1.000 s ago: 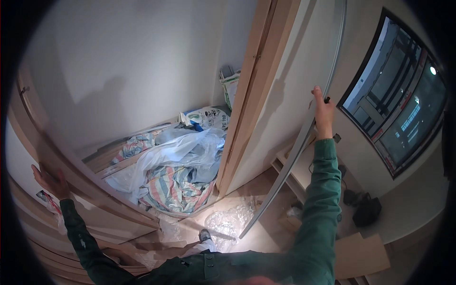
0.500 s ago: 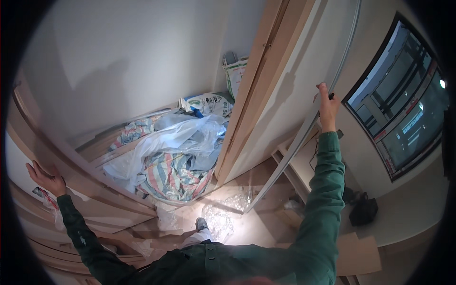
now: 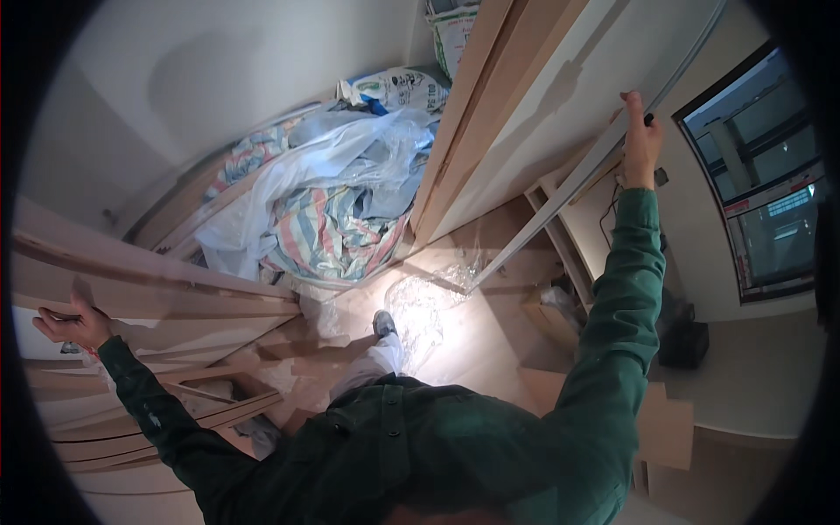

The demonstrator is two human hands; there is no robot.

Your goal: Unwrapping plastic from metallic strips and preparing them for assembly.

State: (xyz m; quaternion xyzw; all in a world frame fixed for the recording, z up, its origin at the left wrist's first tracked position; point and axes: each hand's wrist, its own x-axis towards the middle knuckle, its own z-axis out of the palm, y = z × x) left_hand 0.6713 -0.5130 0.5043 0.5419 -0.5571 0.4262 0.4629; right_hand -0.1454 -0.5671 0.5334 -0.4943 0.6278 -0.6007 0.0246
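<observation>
My right hand (image 3: pixel 643 144) is raised on the right, closed around the grey edge strip (image 3: pixel 560 197) of a tall pale panel (image 3: pixel 547 114). A small black piece shows at the fingers; its kind is unclear. The strip slants down to the floor. Far out on the left, my left hand (image 3: pixel 74 324) is held palm up with its fingers apart, in front of light wooden boards (image 3: pixel 175 302). Nothing shows in that hand, and whether it touches the boards cannot be made out.
Striped plastic sheeting (image 3: pixel 324 232), clear film and printed sacks (image 3: pixel 398 90) lie behind a wooden frame (image 3: pixel 477 105). Crumpled clear wrap (image 3: pixel 420 306) covers floor near my foot (image 3: pixel 383 324). Right stand a shelf unit (image 3: pixel 569 236), black bag (image 3: pixel 684 346), cardboard (image 3: pixel 665 429) and window (image 3: pixel 752 166).
The view has tipped downward, so the sheeting and floor sit higher. My left hand has turned palm up, away from the boards' surface. My right hand still grips the panel's edge.
</observation>
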